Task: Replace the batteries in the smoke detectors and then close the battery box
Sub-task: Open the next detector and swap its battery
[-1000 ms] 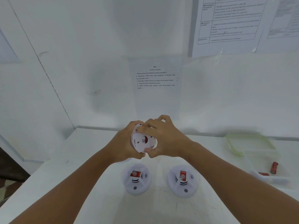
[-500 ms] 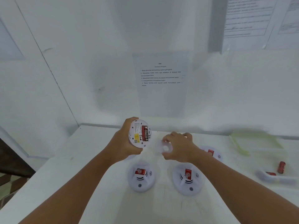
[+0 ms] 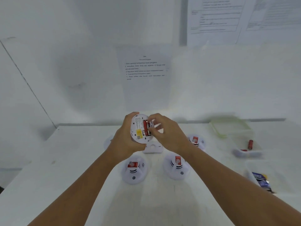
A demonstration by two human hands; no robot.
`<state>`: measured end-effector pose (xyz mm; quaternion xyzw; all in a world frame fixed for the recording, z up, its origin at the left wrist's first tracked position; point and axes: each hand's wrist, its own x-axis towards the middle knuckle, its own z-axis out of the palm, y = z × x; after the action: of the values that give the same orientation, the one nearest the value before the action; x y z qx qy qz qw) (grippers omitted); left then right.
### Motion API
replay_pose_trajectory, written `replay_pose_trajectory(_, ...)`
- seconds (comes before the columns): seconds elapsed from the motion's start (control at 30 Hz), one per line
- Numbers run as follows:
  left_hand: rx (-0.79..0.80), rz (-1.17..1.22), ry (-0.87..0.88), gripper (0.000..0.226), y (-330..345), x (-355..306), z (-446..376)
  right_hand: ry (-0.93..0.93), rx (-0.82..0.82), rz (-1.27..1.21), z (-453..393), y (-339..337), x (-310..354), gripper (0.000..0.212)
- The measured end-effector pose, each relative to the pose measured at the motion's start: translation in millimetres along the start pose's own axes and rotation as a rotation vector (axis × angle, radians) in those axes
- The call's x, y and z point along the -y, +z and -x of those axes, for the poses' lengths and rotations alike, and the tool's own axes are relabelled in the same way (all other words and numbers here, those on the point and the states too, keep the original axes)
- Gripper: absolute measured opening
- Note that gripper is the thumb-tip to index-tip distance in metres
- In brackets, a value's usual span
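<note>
Over the white tabletop [image 3: 81, 160], my left hand [image 3: 126, 139] grips the smoke detector [image 3: 140, 129], while my right hand [image 3: 164, 131] pinches its upright red battery [image 3: 146, 130] from the right.

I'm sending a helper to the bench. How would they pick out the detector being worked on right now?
Start at the instruction sheet on the back wall and drop straight down. The detector is held above the white table in the left hand. Unlike those lying face-up, its back shows red batteries, which the right hand touches.
</note>
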<state>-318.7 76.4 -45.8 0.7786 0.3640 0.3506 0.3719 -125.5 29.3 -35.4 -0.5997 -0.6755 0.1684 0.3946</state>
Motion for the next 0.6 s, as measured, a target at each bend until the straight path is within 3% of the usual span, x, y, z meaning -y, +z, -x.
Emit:
replay_pose_trajectory(0.23,0.048,0.042,0.021,0.105,35.9,-14.7,2.4,0.058,-0.028,-0.007,26.2,-26.1,-10.4,0.019)
replay_pose_trajectory(0.6,-0.053,0.091,0.002,0.100,139.8,-80.3,-3.9,-0.042,-0.169,-0.021,76.3,-109.2,-69.0,0.029)
